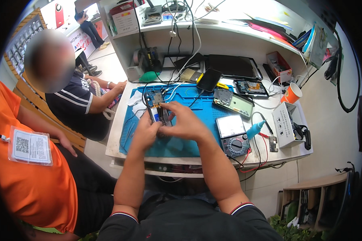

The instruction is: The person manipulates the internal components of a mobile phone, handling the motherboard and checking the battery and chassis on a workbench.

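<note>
An opened phone (153, 99), its circuit board bare, is tilted up over the blue repair mat (181, 147). My left hand (145, 134) is closed around its lower left edge. My right hand (188, 123) bends over the phone's lower right part, fingers curled and pinching. A dark narrow piece shows between those fingers and the phone; I cannot make out whether it is a tool or a phone part. White cloth or tissue (137, 105) lies on the mat just left of the phone.
Right of the mat's middle are an analog multimeter (235, 144), a blue dropper bottle (255, 129) and a phone back shell (239, 106). Behind lie a black phone (209, 80) and a brush (190, 75). Cables hang from the shelf (165, 30). A person in orange (32, 176) stands close at left.
</note>
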`<move>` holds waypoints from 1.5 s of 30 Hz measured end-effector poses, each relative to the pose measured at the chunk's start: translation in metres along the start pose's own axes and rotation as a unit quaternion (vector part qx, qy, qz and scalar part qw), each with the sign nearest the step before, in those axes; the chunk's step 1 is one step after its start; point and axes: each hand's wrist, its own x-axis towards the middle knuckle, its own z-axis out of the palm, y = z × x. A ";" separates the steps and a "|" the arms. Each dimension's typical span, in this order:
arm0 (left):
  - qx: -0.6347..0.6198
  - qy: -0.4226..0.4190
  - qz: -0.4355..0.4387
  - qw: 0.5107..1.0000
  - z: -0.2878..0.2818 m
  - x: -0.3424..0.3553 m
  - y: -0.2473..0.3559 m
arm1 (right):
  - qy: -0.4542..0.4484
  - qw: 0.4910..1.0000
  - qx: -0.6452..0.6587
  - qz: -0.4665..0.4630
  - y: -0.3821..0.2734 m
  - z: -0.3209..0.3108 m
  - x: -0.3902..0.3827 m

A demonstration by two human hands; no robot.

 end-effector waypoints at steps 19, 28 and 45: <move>0.319 0.029 -0.006 0.947 -0.038 -0.009 0.040 | -0.054 0.897 0.401 0.177 0.019 0.011 0.009; 0.384 -0.036 0.302 0.872 -0.023 0.006 0.066 | -0.080 0.924 0.342 0.151 0.012 0.011 0.011; 0.463 -0.091 0.301 0.829 -0.022 0.008 0.064 | -0.100 0.959 0.221 0.145 0.033 0.012 0.016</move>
